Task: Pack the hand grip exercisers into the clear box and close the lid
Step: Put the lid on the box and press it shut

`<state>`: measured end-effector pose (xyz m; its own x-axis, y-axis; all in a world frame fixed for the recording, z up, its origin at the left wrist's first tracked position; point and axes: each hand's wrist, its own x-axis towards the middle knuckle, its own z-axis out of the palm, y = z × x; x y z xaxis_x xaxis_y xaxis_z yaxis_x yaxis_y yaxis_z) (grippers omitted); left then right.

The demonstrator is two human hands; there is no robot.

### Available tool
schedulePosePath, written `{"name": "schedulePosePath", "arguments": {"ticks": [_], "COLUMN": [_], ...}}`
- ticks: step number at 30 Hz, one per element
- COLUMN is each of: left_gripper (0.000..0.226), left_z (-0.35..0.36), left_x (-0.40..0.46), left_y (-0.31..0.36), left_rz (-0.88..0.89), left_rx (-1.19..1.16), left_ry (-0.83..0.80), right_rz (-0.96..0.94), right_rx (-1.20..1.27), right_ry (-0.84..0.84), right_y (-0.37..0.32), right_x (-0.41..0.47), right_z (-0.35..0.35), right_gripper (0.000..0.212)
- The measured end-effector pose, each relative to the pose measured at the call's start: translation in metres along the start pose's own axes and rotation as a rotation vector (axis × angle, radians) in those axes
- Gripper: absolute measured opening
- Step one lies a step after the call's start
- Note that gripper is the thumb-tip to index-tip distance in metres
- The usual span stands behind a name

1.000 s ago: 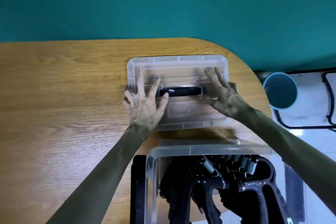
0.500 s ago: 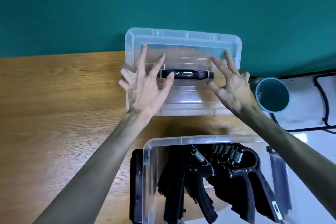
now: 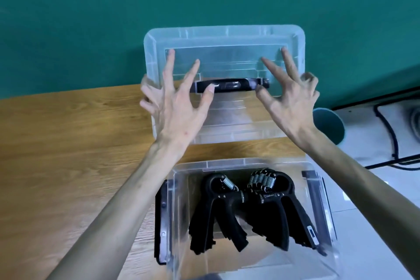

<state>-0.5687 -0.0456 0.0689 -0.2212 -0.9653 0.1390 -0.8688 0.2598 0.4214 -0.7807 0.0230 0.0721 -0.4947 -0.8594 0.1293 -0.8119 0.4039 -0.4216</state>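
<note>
Left hand (image 3: 176, 107) and right hand (image 3: 289, 100), fingers spread, each grip clasping the clear lid (image 3: 227, 52) (black handle centred) raised above the wooden desk (image 3: 68, 143). Nearer, the open clear box (image 3: 318, 188) holds black hand grip exercisers (image 3: 245, 207).

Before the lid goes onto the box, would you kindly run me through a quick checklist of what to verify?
1. Lid held by both hands: ok, left hand and right hand grip its two ends.
2. Grip exercisers inside the clear box: ok, none seen on the table.
3. Nothing sticking above the box rim: cannot tell from this angle.
4. Box opening unobstructed: ok.
5. Lid lined up over box: not ok, it is raised and beyond the box.
6. Side latches clear of rim: cannot tell.
</note>
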Motion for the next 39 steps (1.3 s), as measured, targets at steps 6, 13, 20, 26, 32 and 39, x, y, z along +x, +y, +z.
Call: {"name": "schedulePosePath", "arguments": {"ticks": [6,13,20,26,32,39], "left_gripper": [0.058,0.057,0.057,0.059,0.061,0.061], "left_z": [-0.024,-0.038,-0.036,-0.033,-0.025,-0.020], "left_x": [-0.030,-0.096,-0.163,-0.196,-0.221,-0.235], "left_y": [0.015,0.019,0.014,0.009,0.004,-0.001], "left_rz": [0.011,-0.006,-0.036,-0.041,-0.062,-0.043], "left_rx": [-0.005,0.005,0.027,0.082,0.085,0.144], "left_ry": [0.016,-0.037,-0.161,-0.229,-0.295,-0.306], "right_rz": [-0.001,0.023,0.049,0.073,0.093,0.066], "right_rx": [0.006,-0.046,-0.088,-0.102,-0.139,-0.166], "right_ry": [0.027,-0.022,-0.094,-0.156,-0.233,-0.221], "right_y": [0.002,0.016,0.033,0.045,0.054,0.057], "right_x": [-0.036,-0.099,-0.165,-0.202,-0.224,-0.236], "right_z": [-0.030,-0.046,-0.048,-0.046,-0.041,-0.038], "right_gripper": [0.061,0.063,0.062,0.061,0.062,0.062]}}
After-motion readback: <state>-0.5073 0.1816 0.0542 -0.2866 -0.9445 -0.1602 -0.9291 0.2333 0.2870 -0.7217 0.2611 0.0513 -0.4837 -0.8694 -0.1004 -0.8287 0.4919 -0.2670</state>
